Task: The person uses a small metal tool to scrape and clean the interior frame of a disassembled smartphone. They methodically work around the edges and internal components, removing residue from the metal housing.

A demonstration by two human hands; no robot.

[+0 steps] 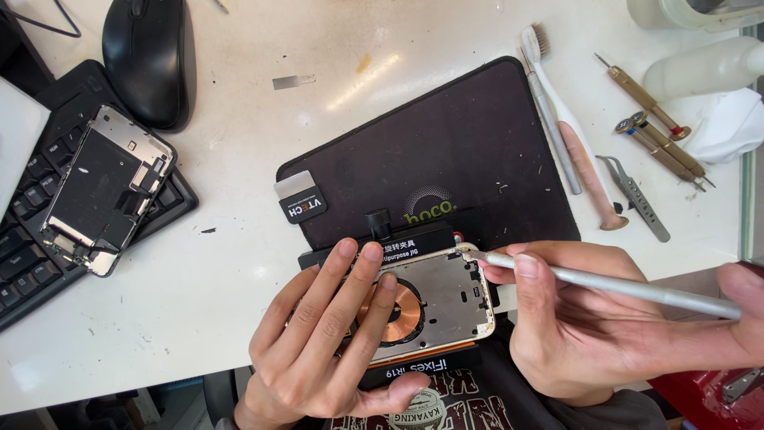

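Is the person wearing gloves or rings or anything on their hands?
No. The left hand and the right hand are both bare: no gloves, no rings, no watch that shows. No sleeves reach the wrists. The fingernails are short and plain, without polish. Below the hands, a dark shirt with a light printed design shows.

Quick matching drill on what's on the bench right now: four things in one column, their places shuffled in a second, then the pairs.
1. mouse
2. phone frame
3. tweezers
4. metal tool

A. in the right hand
B. on the keyboard
C. right of the black mat
D. top left of the table

Pairs: 1-D, 2-B, 3-C, 4-A
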